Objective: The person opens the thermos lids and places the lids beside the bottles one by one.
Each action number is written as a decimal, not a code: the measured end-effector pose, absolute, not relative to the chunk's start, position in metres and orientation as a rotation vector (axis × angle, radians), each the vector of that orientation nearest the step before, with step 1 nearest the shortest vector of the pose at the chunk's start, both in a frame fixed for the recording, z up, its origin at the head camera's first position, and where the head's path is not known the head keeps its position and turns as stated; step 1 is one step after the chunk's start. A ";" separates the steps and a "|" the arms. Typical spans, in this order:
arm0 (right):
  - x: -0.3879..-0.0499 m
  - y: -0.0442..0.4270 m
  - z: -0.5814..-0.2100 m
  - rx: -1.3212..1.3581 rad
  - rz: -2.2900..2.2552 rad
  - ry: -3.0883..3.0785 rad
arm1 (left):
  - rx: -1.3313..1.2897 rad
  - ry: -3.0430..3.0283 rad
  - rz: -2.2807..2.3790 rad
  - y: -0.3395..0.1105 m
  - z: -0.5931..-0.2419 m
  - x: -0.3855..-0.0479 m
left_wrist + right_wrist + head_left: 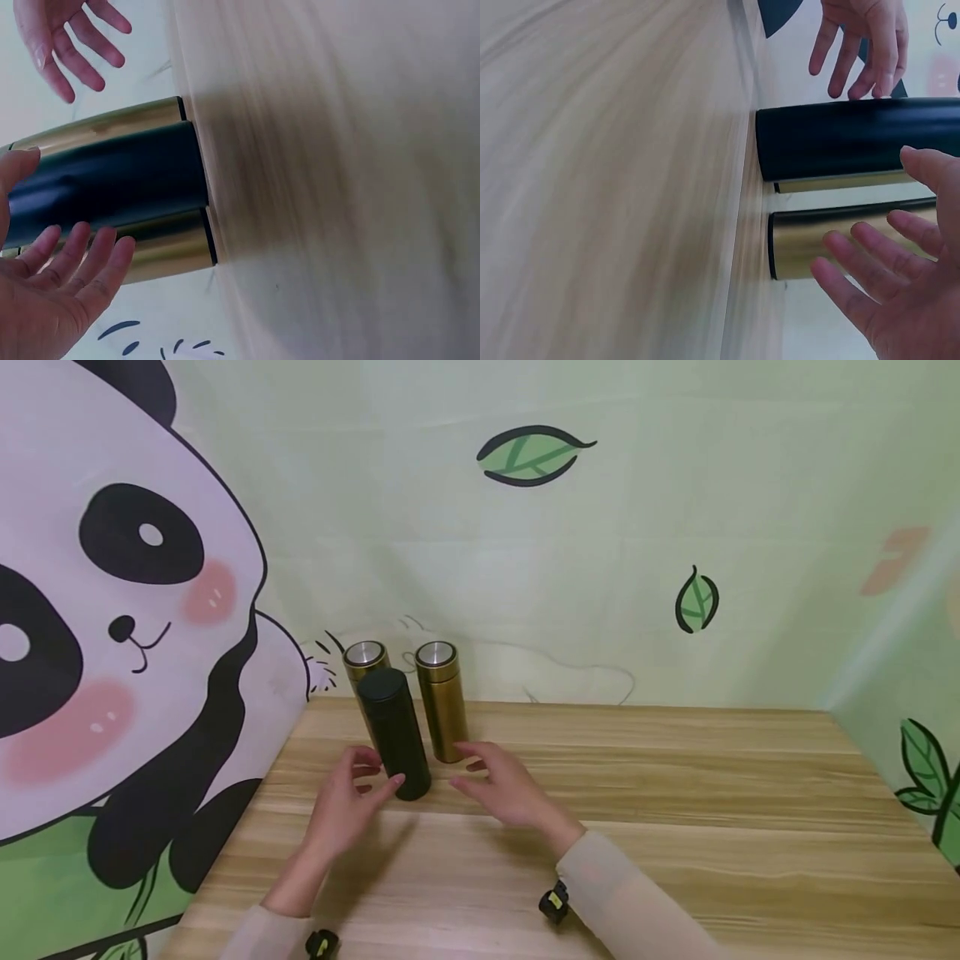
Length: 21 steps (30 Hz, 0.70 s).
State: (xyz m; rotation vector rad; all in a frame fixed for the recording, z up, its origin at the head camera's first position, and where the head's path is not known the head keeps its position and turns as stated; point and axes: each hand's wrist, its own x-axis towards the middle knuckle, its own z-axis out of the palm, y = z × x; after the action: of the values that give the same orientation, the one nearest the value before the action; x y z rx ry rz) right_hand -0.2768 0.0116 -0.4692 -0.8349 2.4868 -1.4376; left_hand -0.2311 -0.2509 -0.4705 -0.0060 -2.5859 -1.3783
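A black thermos flask point(396, 735) stands upright on the wooden table, in front of two gold thermos flasks with silver-topped lids. The left gold flask point(365, 657) is partly hidden behind it; the right gold flask point(445, 710) stands slightly apart. My left hand point(347, 806) is at the black flask's left side, fingers spread and loosely bent, thumb across its lower front; whether it touches cannot be told. To the right, my right hand point(504, 785) is held with parted fingers near the right gold flask's base, gripping nothing. In the right wrist view, its fingers point(877, 262) overlap that flask.
The wooden table point(675, 793) extends to the right of the flasks. Behind it hangs a pale green backdrop point(600, 552) printed with leaves and a large panda. Small black devices point(553, 903) are at both wrists.
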 end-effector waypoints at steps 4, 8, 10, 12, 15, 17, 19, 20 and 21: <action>-0.281 0.001 -0.472 -0.863 -1.475 2.460 | -0.012 -2.574 -1.365 -0.254 -0.472 -0.234; -0.283 -0.008 -0.472 -0.845 -1.490 2.445 | -0.012 -2.557 -1.356 -0.254 -0.470 -0.238; -0.284 -0.011 -0.472 -0.831 -1.498 2.436 | -0.016 -2.552 -1.355 -0.254 -0.469 -0.240; -0.285 -0.015 -0.472 -0.815 -1.500 2.432 | -0.023 -2.547 -1.358 -0.254 -0.467 -0.242; -0.287 -0.019 -0.472 -0.810 -1.508 2.427 | -0.032 -2.545 -1.354 -0.253 -0.467 -0.245; -0.288 -0.022 -0.473 -0.822 -1.510 2.428 | -0.035 -2.545 -1.354 -0.252 -0.468 -0.247; -0.290 -0.024 -0.474 -0.835 -1.515 2.418 | -0.037 -2.550 -1.346 -0.251 -0.469 -0.248; -0.291 -0.025 -0.474 -0.838 -1.517 2.409 | -0.036 -2.551 -1.345 -0.251 -0.469 -0.249; -0.291 -0.026 -0.475 -0.842 -1.517 2.398 | -0.034 -2.552 -1.346 -0.251 -0.470 -0.250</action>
State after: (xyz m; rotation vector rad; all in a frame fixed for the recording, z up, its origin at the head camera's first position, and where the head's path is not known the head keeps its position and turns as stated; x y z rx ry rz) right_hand -0.2913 -0.0260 -0.4748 -0.8418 2.3984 -1.5170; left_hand -0.2503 -0.2508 -0.4697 -0.0336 -2.5522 -1.3456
